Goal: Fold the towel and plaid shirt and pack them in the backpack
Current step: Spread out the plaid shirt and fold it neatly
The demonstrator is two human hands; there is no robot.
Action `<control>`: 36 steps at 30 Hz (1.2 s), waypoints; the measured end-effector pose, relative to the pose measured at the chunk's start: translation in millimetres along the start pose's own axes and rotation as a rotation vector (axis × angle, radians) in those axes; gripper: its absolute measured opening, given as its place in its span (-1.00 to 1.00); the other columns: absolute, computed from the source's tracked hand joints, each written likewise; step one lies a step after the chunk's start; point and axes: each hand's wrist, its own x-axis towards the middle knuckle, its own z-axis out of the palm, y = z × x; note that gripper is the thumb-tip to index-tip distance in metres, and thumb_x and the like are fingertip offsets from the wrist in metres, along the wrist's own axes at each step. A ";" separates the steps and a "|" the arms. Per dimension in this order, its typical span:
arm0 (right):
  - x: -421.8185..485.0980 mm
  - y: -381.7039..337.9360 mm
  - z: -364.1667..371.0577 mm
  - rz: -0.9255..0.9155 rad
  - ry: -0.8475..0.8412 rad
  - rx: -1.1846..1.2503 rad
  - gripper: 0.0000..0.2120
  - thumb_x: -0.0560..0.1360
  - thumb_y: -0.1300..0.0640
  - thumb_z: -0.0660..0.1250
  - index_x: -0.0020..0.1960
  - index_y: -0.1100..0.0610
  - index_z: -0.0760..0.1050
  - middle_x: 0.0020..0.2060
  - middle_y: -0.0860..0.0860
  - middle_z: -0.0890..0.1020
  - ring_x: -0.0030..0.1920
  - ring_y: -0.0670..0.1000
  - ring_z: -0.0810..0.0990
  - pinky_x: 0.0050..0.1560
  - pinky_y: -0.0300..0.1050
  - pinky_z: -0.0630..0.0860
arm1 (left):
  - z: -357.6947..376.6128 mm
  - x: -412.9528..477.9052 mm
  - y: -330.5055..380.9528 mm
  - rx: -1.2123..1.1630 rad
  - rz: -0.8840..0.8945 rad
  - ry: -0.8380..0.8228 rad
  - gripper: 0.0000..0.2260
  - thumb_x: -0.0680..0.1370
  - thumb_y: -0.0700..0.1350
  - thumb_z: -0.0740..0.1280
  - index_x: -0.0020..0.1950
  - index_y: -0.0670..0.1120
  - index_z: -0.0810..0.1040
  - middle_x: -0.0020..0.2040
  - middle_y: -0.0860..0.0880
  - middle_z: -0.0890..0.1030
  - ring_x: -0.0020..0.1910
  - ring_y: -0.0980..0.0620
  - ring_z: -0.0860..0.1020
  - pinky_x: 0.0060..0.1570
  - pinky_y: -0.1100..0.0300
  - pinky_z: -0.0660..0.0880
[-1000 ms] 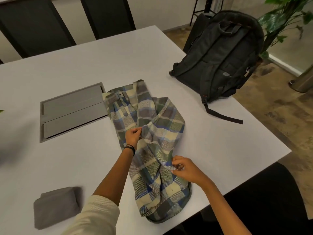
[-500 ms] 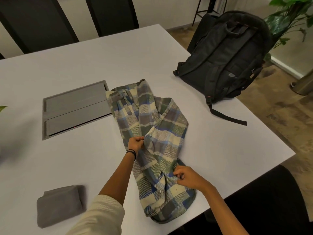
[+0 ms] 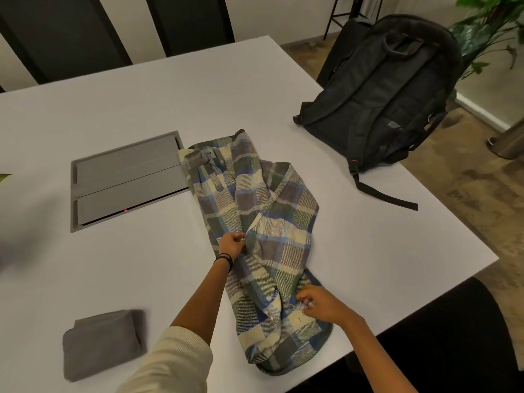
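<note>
A plaid shirt [image 3: 255, 211] in blue, green and cream lies bunched lengthwise on the white table [image 3: 141, 103]. My left hand [image 3: 232, 244] pinches a fold of it near the shirt's middle. Near the table's front edge my right hand [image 3: 320, 304] pinches the cloth at the shirt's lower part. A folded grey towel [image 3: 100, 343] sits at the front left, apart from both hands. The black backpack [image 3: 388, 92] stands at the table's far right corner, its straps facing me and one strap [image 3: 382, 192] trailing onto the table.
A grey hatch panel [image 3: 127, 180] is set into the table left of the shirt. Dark chairs [image 3: 56, 32] stand behind the far edge. A plant [image 3: 493, 29] and a metal post base [image 3: 507, 143] are on the floor to the right.
Both hands still pinch the shirt and have drawn it slightly toward the front edge; the fold under my left hand has shifted lower. The towel and backpack have not moved.
</note>
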 end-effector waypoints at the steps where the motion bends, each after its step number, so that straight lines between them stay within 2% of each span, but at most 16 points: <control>1: 1.0 0.9 1.3 -0.001 -0.007 -0.017 -0.68 0.42 0.30 0.37 0.18 0.20 0.52 -0.09 -0.10 0.44 -0.10 -0.15 0.45 -0.10 -0.50 0.36 | -0.3 -0.2 -0.1 0.003 0.003 -0.001 -0.74 0.54 -0.36 0.24 0.22 -0.30 0.52 -0.12 -0.12 0.56 -0.11 -0.05 0.52 0.06 0.13 0.48; 4: 3.4 3.5 4.2 0.010 -0.027 -0.056 -0.66 0.42 0.29 0.38 0.19 0.18 0.52 -0.04 -0.04 0.45 -0.04 -0.10 0.46 -0.11 -0.52 0.34 | -0.4 0.1 -1.0 0.005 0.001 0.003 -0.74 0.53 -0.35 0.25 0.22 -0.28 0.52 -0.16 -0.11 0.57 -0.13 -0.05 0.51 0.11 0.10 0.49; 8: 6.0 3.7 0.7 0.029 -0.063 -0.059 -0.64 0.41 0.25 0.41 0.20 0.20 0.51 -0.05 -0.05 0.45 -0.05 -0.12 0.46 -0.15 -0.52 0.36 | -1.8 0.1 -1.7 -0.024 -0.008 -0.013 -0.74 0.53 -0.34 0.26 0.21 -0.27 0.53 -0.30 0.03 0.54 -0.14 -0.06 0.52 0.08 0.07 0.52; 11: 10.8 -1.2 -9.4 0.055 -0.138 -0.033 -0.63 0.42 0.22 0.42 0.20 0.23 0.50 -0.06 -0.03 0.48 -0.11 -0.15 0.47 -0.20 -0.50 0.39 | -3.2 -1.6 -2.2 -0.047 -0.009 -0.035 -0.74 0.54 -0.34 0.24 0.22 -0.26 0.53 -0.29 -0.05 0.53 -0.17 -0.06 0.50 0.01 0.11 0.52; 14: 16.2 -9.7 -22.4 0.068 -0.190 -0.004 -0.74 0.46 0.20 0.37 0.12 0.28 0.54 -0.09 0.10 0.56 -0.11 -0.09 0.50 -0.18 -0.44 0.40 | -5.5 -1.1 -2.1 -0.047 -0.013 -0.064 -0.74 0.55 -0.34 0.22 0.22 -0.26 0.53 -0.23 -0.13 0.53 -0.16 -0.07 0.49 0.08 0.02 0.53; 16: 21.5 -15.2 -31.5 0.060 -0.200 -0.015 -0.79 0.49 0.17 0.33 0.07 0.25 0.57 -0.14 0.02 0.57 -0.12 -0.09 0.50 -0.16 -0.44 0.38 | -8.0 -0.6 -1.4 -0.061 -0.029 -0.096 -0.73 0.55 -0.34 0.21 0.22 -0.27 0.52 -0.22 -0.13 0.52 -0.18 -0.07 0.49 0.04 0.02 0.54; 19: 32.4 -21.0 -44.9 0.059 -0.145 0.006 -0.89 0.51 0.17 0.30 -0.10 0.15 0.59 -0.25 -0.10 0.55 -0.19 -0.14 0.50 -0.14 -0.37 0.40 | -11.8 -1.2 1.2 -0.118 -0.078 -0.128 -0.75 0.55 -0.36 0.19 0.20 -0.29 0.51 -0.25 -0.09 0.50 -0.26 0.01 0.48 -0.26 0.30 0.56; 22: 45.4 -26.0 -58.8 0.084 -0.020 0.073 -0.76 0.51 0.23 0.27 -0.29 0.02 0.54 -0.30 -0.08 0.59 -0.24 -0.10 0.55 -0.08 -0.23 0.49 | -14.6 -1.2 4.4 -0.184 -0.133 -0.150 -0.77 0.55 -0.35 0.19 0.18 -0.24 0.50 -0.23 -0.06 0.52 -0.25 0.06 0.51 -0.33 0.38 0.54; 27: 70.3 -37.6 -78.1 0.086 0.144 0.207 -0.80 0.54 0.23 0.23 -0.24 0.09 0.51 -0.36 0.03 0.58 -0.33 -0.05 0.56 -0.18 -0.22 0.53 | -20.5 6.2 6.9 -0.229 -0.164 -0.175 -0.77 0.55 -0.32 0.23 0.21 -0.22 0.47 -0.18 -0.08 0.51 -0.27 0.05 0.47 -0.32 0.33 0.50; 30: 88.8 -44.3 -84.8 0.060 0.197 0.248 -0.85 0.55 0.23 0.23 -0.18 0.11 0.50 -0.34 0.03 0.58 -0.32 -0.07 0.55 -0.16 -0.24 0.50 | -23.2 14.4 8.1 -0.251 -0.175 -0.160 -0.76 0.56 -0.29 0.22 0.23 -0.22 0.47 -0.16 -0.13 0.51 -0.30 0.06 0.43 -0.28 0.31 0.49; 34: 115.7 -50.6 -91.2 0.021 0.247 0.297 -0.83 0.54 0.29 0.22 -0.15 0.08 0.50 -0.25 0.03 0.59 -0.26 -0.05 0.55 -0.10 -0.16 0.52 | -27.8 27.0 14.8 -0.258 -0.159 -0.147 -0.76 0.58 -0.27 0.21 0.23 -0.18 0.48 -0.28 -0.07 0.45 -0.31 0.07 0.41 -0.32 0.37 0.49; 36: 128.9 -52.1 -93.7 0.003 0.256 0.287 -0.85 0.54 0.29 0.22 -0.11 0.11 0.51 -0.23 0.01 0.59 -0.21 -0.05 0.56 -0.13 -0.25 0.51 | -29.7 35.4 20.0 -0.253 -0.145 -0.148 -0.77 0.58 -0.25 0.20 0.23 -0.17 0.48 -0.28 -0.06 0.42 -0.31 0.07 0.39 -0.33 0.38 0.48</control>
